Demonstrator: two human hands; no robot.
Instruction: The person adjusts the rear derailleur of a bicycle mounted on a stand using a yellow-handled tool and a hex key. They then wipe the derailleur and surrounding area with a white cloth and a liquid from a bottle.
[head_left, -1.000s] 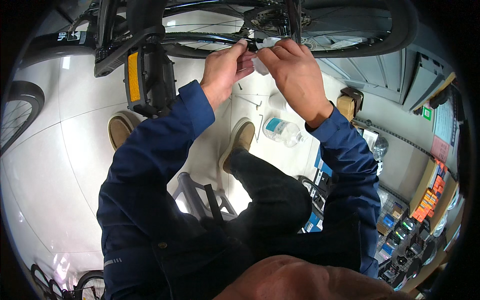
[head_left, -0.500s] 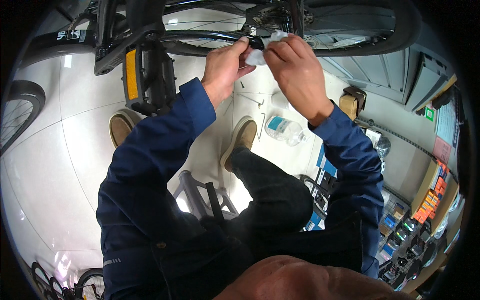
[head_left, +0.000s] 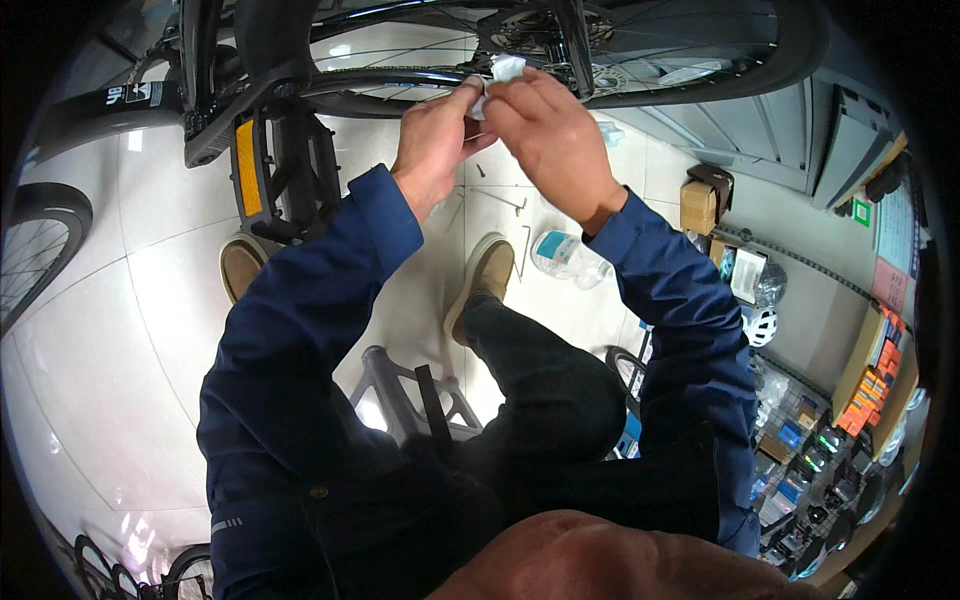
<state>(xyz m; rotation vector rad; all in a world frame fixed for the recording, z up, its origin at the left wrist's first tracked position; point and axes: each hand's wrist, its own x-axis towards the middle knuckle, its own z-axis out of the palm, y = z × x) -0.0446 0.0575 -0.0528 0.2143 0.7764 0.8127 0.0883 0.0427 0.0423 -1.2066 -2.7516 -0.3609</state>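
My right hand (head_left: pixel 555 135) pinches a crumpled white tissue (head_left: pixel 508 68), which sticks out above the fingertips and down between both hands. Close beside it, my left hand (head_left: pixel 432 143) has its thumb and fingers curled in at the bicycle's black frame tube (head_left: pixel 400 77); what lies between them is hidden by the tissue and fingers. Both hands are just below the spoked rear wheel (head_left: pixel 690 93) and its disc rotor (head_left: pixel 607 78). To the left hangs a black pedal (head_left: pixel 292 170) with an orange reflector (head_left: pixel 248 168).
On the tiled floor lie a clear plastic bottle (head_left: pixel 570 257), an L-shaped hex key (head_left: pixel 525 252) and another thin tool (head_left: pixel 498 200). A grey stool (head_left: pixel 392 395) is beneath me. Shelves with orange boxes (head_left: pixel 868 395) stand at right. Another wheel (head_left: pixel 48 235) is at far left.
Both hands have moved a little left in view, the right one closer to the left. The tissue has shifted left with them. The bicycle also appears slightly farther left and higher.
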